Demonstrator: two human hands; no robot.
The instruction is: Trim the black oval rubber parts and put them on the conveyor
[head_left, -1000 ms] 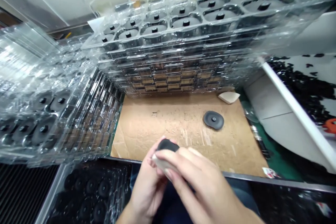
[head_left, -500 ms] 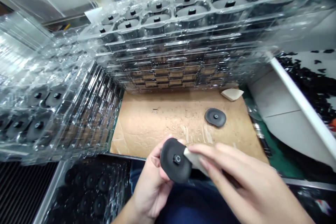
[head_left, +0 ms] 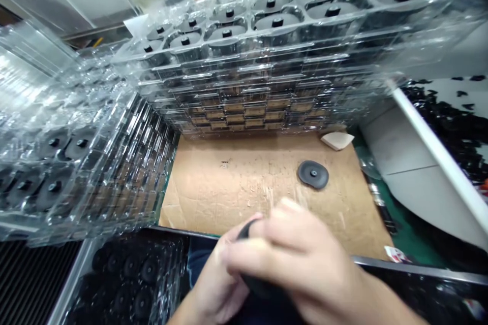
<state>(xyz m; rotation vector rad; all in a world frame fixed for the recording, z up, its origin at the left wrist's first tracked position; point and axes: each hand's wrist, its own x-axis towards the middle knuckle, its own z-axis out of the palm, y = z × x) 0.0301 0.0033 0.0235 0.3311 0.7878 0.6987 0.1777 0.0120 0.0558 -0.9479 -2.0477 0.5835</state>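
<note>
Left hand (head_left: 216,277) is closing its fingers around the rim of a dark, rounded rubber-like disc (head_left: 245,231). Right hand (head_left: 305,259) is curling over that disc, blurred; its fingers are bending inward, and I cannot tell whether they are gripping anything else. Both hands are hovering by the near edge of a brown cardboard sheet (head_left: 213,177). Bare cardboard is opening beyond them. A grey-black disc with a central stub (head_left: 313,174) is lying right of centre; a cream wedge-shaped pad (head_left: 337,140) is resting farther back. Stacked clear plastic trays (head_left: 244,81) are bounding the far side.
</note>
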